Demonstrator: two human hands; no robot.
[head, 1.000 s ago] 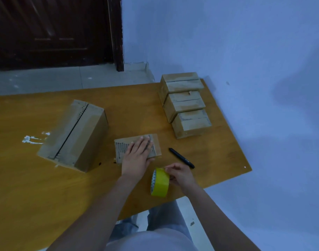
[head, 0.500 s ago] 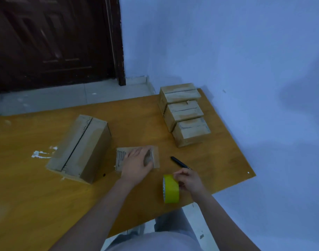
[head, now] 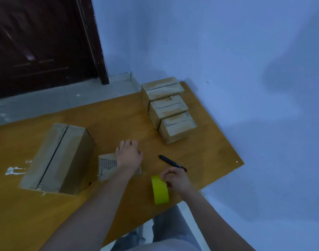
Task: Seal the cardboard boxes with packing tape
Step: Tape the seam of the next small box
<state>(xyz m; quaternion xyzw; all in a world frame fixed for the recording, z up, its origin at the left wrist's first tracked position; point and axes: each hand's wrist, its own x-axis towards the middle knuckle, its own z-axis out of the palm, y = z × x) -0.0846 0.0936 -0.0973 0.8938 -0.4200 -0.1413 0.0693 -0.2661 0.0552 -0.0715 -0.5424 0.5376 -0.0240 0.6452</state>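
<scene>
A yellow roll of packing tape [head: 160,190] stands on edge near the table's front edge, and my right hand [head: 175,179] grips its top. My left hand [head: 128,154] reaches forward with loose fingers over the far end of a small flat cardboard box [head: 108,164], whose right part my wrist hides. A large cardboard box [head: 59,156] with an open centre seam lies to the left. Three small cardboard boxes [head: 168,109] sit in a row at the back right.
A black marker [head: 171,163] lies on the wooden table [head: 209,142] just beyond my right hand. White marks [head: 14,170] spot the table at the left. A blue wall runs along the right edge, and a dark door [head: 42,42] stands behind.
My left hand has slid forward from flat on the small box toward the row of boxes. The tape roll has turned edge-on in my right hand. The camera has tilted.
</scene>
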